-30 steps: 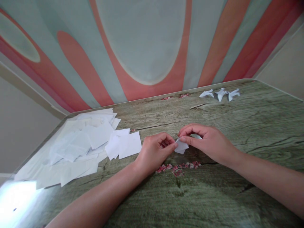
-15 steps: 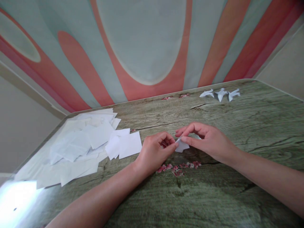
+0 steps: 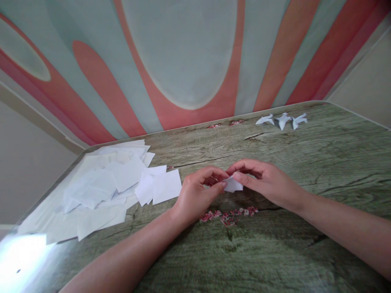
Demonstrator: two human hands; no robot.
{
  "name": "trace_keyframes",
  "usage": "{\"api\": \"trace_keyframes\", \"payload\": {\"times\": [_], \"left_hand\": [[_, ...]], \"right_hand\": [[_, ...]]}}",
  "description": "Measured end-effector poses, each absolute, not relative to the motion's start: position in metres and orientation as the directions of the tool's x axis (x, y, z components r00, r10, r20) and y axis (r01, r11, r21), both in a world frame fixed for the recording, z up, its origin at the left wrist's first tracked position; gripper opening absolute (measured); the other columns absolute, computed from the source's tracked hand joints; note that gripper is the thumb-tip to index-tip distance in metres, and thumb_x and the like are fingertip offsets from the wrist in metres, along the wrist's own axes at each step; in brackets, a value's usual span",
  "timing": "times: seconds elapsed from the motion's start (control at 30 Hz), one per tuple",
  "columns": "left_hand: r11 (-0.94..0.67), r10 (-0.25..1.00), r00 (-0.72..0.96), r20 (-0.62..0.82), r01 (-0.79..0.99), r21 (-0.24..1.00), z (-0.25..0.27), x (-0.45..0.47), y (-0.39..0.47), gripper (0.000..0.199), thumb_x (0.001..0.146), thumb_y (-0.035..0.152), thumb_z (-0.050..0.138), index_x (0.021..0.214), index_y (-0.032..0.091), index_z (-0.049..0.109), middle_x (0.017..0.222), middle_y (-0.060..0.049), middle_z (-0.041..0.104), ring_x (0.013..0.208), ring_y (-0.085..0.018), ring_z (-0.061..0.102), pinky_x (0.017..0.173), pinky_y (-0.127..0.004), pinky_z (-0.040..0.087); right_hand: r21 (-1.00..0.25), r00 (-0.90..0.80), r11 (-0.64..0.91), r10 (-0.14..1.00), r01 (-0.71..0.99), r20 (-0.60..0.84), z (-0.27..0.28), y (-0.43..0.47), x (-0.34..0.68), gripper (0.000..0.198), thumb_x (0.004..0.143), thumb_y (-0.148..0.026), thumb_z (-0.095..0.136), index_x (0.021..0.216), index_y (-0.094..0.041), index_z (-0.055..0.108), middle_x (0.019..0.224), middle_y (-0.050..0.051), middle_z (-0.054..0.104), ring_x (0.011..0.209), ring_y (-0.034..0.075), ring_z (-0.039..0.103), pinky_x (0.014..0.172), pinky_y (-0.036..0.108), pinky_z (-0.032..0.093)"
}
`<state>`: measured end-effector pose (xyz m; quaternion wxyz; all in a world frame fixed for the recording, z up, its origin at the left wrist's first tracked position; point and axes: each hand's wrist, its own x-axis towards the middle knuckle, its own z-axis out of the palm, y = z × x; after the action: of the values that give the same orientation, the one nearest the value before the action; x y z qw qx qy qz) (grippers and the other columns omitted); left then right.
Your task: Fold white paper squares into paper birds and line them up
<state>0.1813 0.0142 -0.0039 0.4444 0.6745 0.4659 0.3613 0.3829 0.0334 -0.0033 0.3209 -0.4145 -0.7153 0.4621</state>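
Observation:
A small folded piece of white paper is held between my two hands, just above or on the wood-patterned table. My left hand pinches its left edge between thumb and fingers. On the other side, my right hand grips it with the thumb in front and the fingers curled behind. The fingers hide part of the paper. Close to my left hand lie several white paper squares, overlapping each other.
A spread pile of white paper sheets covers the table's left side. Three folded paper birds stand in a row at the back right. Behind the table rises a striped wall. Bright light glares at the lower left.
My right fingers have come down behind the paper, and its front face now shows more. Both hands stay in nearly the same place.

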Motion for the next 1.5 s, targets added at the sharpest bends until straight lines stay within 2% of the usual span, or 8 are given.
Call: {"api": "trace_keyframes", "payload": {"times": [0.1, 0.2, 0.33, 0.53, 0.87, 1.13, 1.5], "left_hand": [[-0.020, 0.946, 0.322, -0.027, 0.141, 0.990, -0.0033, 0.1791, 0.0188, 0.011, 0.081, 0.021, 0.065, 0.090, 0.016, 0.061, 0.081, -0.001, 0.065, 0.067, -0.012, 0.064, 0.068, -0.025, 0.051], [0.040, 0.933, 0.354, -0.062, 0.068, 0.997, -0.0039, 0.1775, 0.0216, 0.013, 0.079, 0.020, 0.067, 0.088, 0.014, 0.060, 0.079, 0.000, 0.063, 0.065, -0.011, 0.064, 0.067, -0.025, 0.050], [0.030, 0.918, 0.392, -0.066, 0.096, 0.995, -0.0066, 0.1788, 0.0195, 0.013, 0.080, 0.023, 0.067, 0.088, 0.015, 0.061, 0.079, -0.001, 0.064, 0.069, -0.013, 0.064, 0.070, -0.026, 0.050], [-0.046, 0.956, 0.295, -0.013, 0.192, 0.980, -0.0058, 0.1810, 0.0169, 0.017, 0.081, 0.031, 0.067, 0.085, 0.015, 0.066, 0.081, -0.003, 0.066, 0.075, -0.013, 0.060, 0.073, -0.024, 0.047], [0.009, 0.954, 0.296, -0.053, 0.150, 0.989, -0.0054, 0.1821, 0.0174, 0.017, 0.076, 0.029, 0.072, 0.077, 0.014, 0.064, 0.074, 0.000, 0.064, 0.068, -0.011, 0.057, 0.066, -0.022, 0.045], [0.030, 0.964, 0.263, -0.045, 0.062, 0.998, -0.0060, 0.1835, 0.0168, 0.019, 0.072, 0.027, 0.077, 0.075, 0.014, 0.064, 0.075, -0.001, 0.066, 0.069, -0.011, 0.059, 0.068, -0.023, 0.046], [0.087, 0.949, 0.305, -0.083, -0.001, 0.996, -0.0038, 0.1852, 0.0175, 0.020, 0.070, 0.027, 0.078, 0.076, 0.014, 0.064, 0.073, 0.001, 0.063, 0.068, -0.010, 0.057, 0.068, -0.022, 0.046]], "right_hand": [[-0.954, -0.483, 0.187, 0.874, 0.233, 0.054, -0.0047, 0.0360, 0.3845, 0.030, 0.090, -0.045, 0.050, 0.102, -0.023, 0.067, 0.096, 0.003, 0.070, 0.088, 0.019, 0.062, 0.078, 0.032, 0.047], [-0.952, -0.492, 0.184, 0.869, 0.243, 0.043, -0.0072, 0.0380, 0.3849, 0.025, 0.087, -0.043, 0.056, 0.098, -0.023, 0.068, 0.094, 0.002, 0.070, 0.087, 0.018, 0.062, 0.079, 0.032, 0.046], [-0.930, -0.485, 0.210, 0.874, 0.300, 0.041, -0.0098, 0.0380, 0.3838, 0.022, 0.084, -0.041, 0.060, 0.092, -0.022, 0.068, 0.093, 0.001, 0.069, 0.086, 0.018, 0.062, 0.076, 0.031, 0.044], [-0.926, -0.479, 0.201, 0.878, 0.321, 0.025, -0.0085, 0.0359, 0.3824, 0.020, 0.083, -0.040, 0.061, 0.086, -0.021, 0.066, 0.083, 0.000, 0.067, 0.077, 0.016, 0.059, 0.072, 0.029, 0.043], [-0.958, -0.485, 0.144, 0.875, 0.250, 0.005, -0.0096, 0.0311, 0.3801, 0.023, 0.083, -0.043, 0.061, 0.087, -0.020, 0.065, 0.078, 0.000, 0.065, 0.069, 0.014, 0.057, 0.059, 0.025, 0.041], [-0.971, -0.467, 0.085, 0.884, 0.222, -0.029, -0.0092, 0.0304, 0.3788, 0.023, 0.082, -0.042, 0.064, 0.085, -0.019, 0.064, 0.075, -0.001, 0.063, 0.063, 0.011, 0.054, 0.052, 0.023, 0.038], [-0.953, -0.459, 0.140, 0.889, 0.269, 0.001, -0.0103, 0.0306, 0.3793, 0.023, 0.080, -0.043, 0.065, 0.083, -0.020, 0.066, 0.078, -0.001, 0.066, 0.070, 0.014, 0.057, 0.061, 0.026, 0.041]]}}
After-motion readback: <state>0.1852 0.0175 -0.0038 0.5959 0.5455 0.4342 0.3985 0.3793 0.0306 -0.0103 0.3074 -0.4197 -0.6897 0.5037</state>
